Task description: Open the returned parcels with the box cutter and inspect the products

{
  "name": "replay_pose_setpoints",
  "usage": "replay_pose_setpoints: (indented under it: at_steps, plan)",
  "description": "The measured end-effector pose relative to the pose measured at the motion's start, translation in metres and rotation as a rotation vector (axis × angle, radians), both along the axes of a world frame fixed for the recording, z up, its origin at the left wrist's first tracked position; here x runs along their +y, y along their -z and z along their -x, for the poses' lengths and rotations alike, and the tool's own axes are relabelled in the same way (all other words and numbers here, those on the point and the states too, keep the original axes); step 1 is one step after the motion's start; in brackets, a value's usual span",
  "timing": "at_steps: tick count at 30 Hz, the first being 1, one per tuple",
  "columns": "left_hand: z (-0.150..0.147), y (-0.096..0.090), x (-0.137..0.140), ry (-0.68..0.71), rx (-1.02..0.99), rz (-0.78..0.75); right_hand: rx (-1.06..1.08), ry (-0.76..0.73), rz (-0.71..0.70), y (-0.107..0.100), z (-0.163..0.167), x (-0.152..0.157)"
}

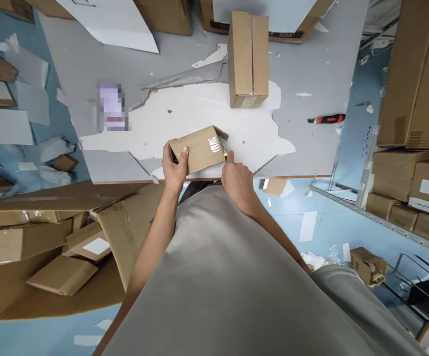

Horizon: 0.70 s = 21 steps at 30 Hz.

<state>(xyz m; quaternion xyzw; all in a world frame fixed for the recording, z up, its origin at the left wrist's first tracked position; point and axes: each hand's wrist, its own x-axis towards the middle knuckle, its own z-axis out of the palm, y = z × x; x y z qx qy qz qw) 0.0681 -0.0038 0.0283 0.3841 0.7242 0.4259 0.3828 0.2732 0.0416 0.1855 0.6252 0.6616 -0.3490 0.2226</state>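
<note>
My left hand (175, 165) grips the left end of a small brown cardboard box (197, 151), thumb on top and fingers around its side. White marks are printed near the box's right end, where a flap (221, 132) sticks out. At that end is my right hand (237, 179), closed around a utility knife (226, 156). Only a small yellow and dark part of the knife shows, beside the box edge; the rest is hidden in the hand. The box is held slightly tilted above the near edge of the table.
On the worktable (311, 69) with its torn covering stand a taped carton (249, 59) and a red-and-black utility knife (331, 118). A blurred-out item (111, 106) lies left. A large open carton (118, 237) with boxes stands at lower left; shelved cartons (403, 178) are right.
</note>
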Motion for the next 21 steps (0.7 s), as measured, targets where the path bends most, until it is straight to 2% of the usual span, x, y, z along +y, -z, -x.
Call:
replay_pose_setpoints:
  at_steps: [3,6,9,17,21]
  plan:
    - [0.000,-0.001,-0.003,0.002,0.021,0.005,-0.005,-0.011,0.035,-0.008,-0.004,-0.004]
    - [-0.001,-0.002,-0.004,-0.008,0.024,-0.003,0.014,0.008,0.073,-0.008,-0.007,-0.009]
    - [-0.002,-0.003,-0.004,-0.011,0.018,-0.013,0.043,0.031,0.063,0.000,-0.011,-0.015]
    - [-0.001,-0.005,-0.008,0.008,0.026,-0.017,0.083,0.022,-0.067,0.022,-0.011,-0.019]
    - [0.000,-0.001,-0.007,-0.006,0.019,-0.009,0.160,0.092,-0.132,0.040,-0.009,-0.014]
